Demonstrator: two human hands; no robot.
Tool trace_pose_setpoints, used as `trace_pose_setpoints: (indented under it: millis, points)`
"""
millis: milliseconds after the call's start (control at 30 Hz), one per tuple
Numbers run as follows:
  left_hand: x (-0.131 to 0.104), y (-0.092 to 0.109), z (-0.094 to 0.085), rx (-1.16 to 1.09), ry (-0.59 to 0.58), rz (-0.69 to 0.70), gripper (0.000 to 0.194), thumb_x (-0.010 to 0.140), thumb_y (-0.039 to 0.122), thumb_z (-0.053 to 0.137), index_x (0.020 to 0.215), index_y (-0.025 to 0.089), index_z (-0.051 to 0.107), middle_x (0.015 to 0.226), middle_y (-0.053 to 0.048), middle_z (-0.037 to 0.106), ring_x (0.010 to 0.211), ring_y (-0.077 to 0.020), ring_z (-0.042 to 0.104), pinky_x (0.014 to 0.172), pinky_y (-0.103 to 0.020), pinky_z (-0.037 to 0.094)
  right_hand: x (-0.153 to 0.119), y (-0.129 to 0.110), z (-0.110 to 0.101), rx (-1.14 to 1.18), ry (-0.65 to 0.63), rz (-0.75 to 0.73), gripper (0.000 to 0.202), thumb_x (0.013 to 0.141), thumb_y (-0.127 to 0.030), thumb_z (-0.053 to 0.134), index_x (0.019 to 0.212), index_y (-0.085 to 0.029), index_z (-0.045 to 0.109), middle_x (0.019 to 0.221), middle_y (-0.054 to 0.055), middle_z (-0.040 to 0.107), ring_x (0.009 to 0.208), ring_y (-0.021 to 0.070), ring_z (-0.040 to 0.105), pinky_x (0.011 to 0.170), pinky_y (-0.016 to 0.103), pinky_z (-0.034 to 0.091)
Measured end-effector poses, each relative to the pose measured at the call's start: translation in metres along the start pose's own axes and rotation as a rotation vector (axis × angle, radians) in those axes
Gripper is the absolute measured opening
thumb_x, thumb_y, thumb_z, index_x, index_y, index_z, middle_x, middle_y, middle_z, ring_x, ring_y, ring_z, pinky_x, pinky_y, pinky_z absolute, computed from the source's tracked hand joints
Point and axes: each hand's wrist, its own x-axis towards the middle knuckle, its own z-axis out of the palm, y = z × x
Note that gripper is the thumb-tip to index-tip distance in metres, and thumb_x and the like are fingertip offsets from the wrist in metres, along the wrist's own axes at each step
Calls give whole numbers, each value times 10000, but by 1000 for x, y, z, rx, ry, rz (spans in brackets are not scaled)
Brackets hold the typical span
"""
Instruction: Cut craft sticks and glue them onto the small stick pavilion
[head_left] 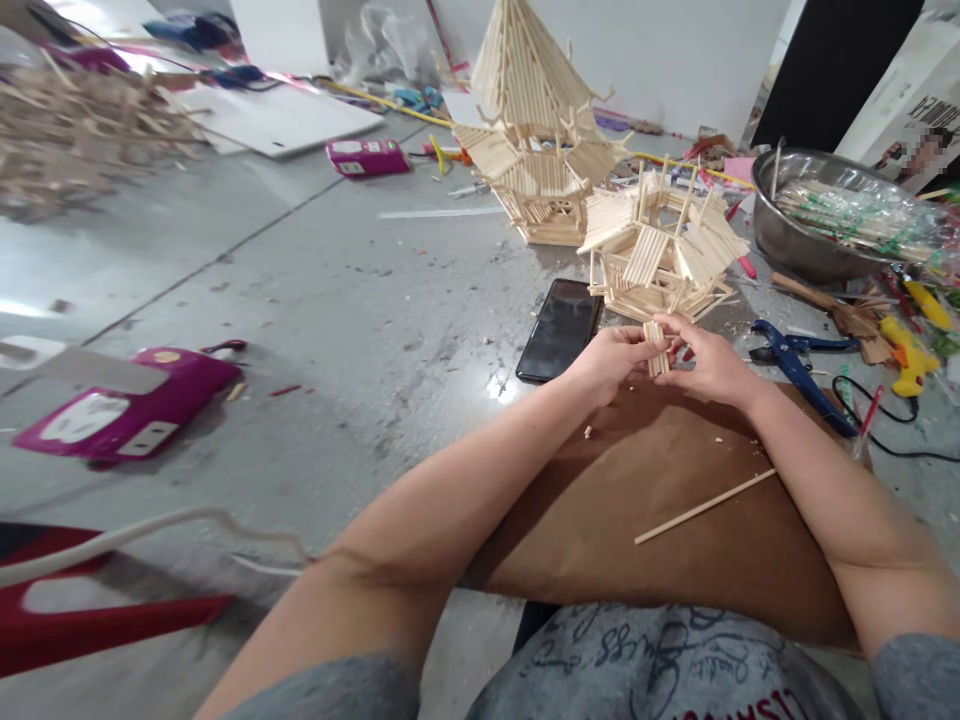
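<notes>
A small bundle of short wooden sticks [656, 350] is held between my two hands, above the far edge of a brown board [600, 510]. My left hand [613, 362] pinches it from the left, and my right hand [705, 362] has its fingers on the right side. Just beyond my hands stands a low stick structure [660, 250] with slanted panels and an open top. Behind it rises a taller stick tower [536, 130] with a pointed roof. One long stick [705, 507] lies on the board, with small crumbs near my hands.
A black phone [556, 332] lies left of my hands. On the right are blue cutters [802, 370], a yellow glue gun [907, 355] with a cord and a metal bowl [795, 240] of wrapped sticks. Purple power strips [180, 390] lie at left.
</notes>
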Motion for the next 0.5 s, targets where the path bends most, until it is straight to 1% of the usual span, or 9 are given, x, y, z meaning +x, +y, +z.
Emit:
trace_pose_setpoints:
  millis: [100, 167, 233, 300, 367, 433, 500]
  points:
    - [-1, 1, 1, -30, 12, -3, 66, 681, 165, 643, 731, 125, 626, 602, -8, 634, 525, -87, 574, 521, -205, 438, -1, 2, 0, 24, -14, 7, 854, 634, -406, 664, 1357, -246, 240, 1231, 90, 503, 859, 195, 593, 785, 343, 452]
    - [-1, 1, 2, -35, 13, -7, 82, 680, 160, 644, 751, 122, 633, 612, -12, 638, 529, -85, 576, 522, -201, 432, -1, 2, 0, 2, -25, 4, 910, 620, -402, 675, 1374, -250, 189, 1286, 99, 457, 969, 226, 568, 841, 365, 430]
    - [-2, 0, 2, -25, -1, -23, 101, 675, 172, 653, 756, 115, 634, 610, -17, 639, 515, -79, 570, 498, -190, 416, -1, 1, 0, -31, -26, -33, 903, 616, -396, 678, 1370, -243, 204, 1331, 97, 410, 1121, 254, 480, 914, 386, 383]
    - [-2, 0, 3, -12, -23, -48, 131, 666, 195, 666, 761, 111, 632, 606, -22, 640, 507, -84, 571, 473, -187, 405, -1, -1, 0, -51, -23, -83, 844, 626, -381, 669, 1348, -230, 258, 1345, 91, 394, 1206, 251, 396, 959, 387, 342]
    - [-2, -1, 3, -15, -38, -60, 157, 653, 205, 678, 764, 106, 629, 604, -27, 640, 514, -97, 583, 474, -192, 412, -1, -3, 1, -56, -23, -103, 748, 647, -360, 649, 1305, -221, 324, 1316, 90, 428, 1186, 237, 419, 943, 376, 358]
    - [-2, -2, 3, -27, -46, -64, 150, 647, 188, 680, 758, 101, 627, 605, -29, 641, 518, -102, 591, 491, -200, 424, -1, -4, 2, -58, -21, -98, 661, 657, -339, 635, 1254, -215, 379, 1252, 89, 488, 1101, 229, 491, 880, 364, 404]
    - [-2, -2, 3, -37, -52, -72, 120, 652, 162, 670, 743, 97, 626, 601, -28, 640, 513, -98, 590, 501, -201, 428, -1, -5, 2, -53, -15, -97, 625, 651, -325, 635, 1220, -210, 404, 1192, 86, 529, 1015, 222, 539, 815, 349, 434]
